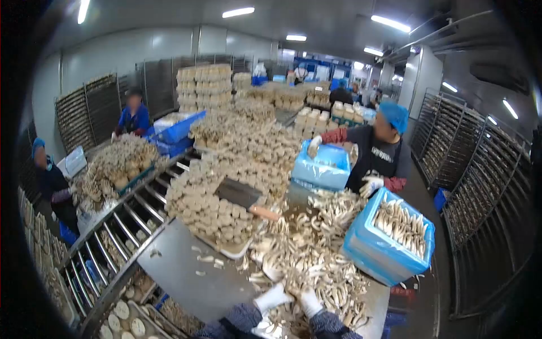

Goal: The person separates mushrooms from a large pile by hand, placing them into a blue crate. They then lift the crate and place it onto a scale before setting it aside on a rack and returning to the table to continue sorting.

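Observation:
My left hand, in a white glove, is at the near edge of a heap of loose mushrooms on the metal table. My right hand, also gloved in white, is close beside it. A small bunch of mushrooms lies between the two hands, and the fingers of both close in on it. The fingertips are partly hidden among the stems. Ahead and to the left, a cleaver with a wooden handle rests flat on packed mushroom clumps in a tray.
A blue-lined crate of mushrooms stands at the table's right edge. Behind it, a co-worker stands with one gloved hand at another blue-lined crate. A roller conveyor runs along the left. Tall racks line the right.

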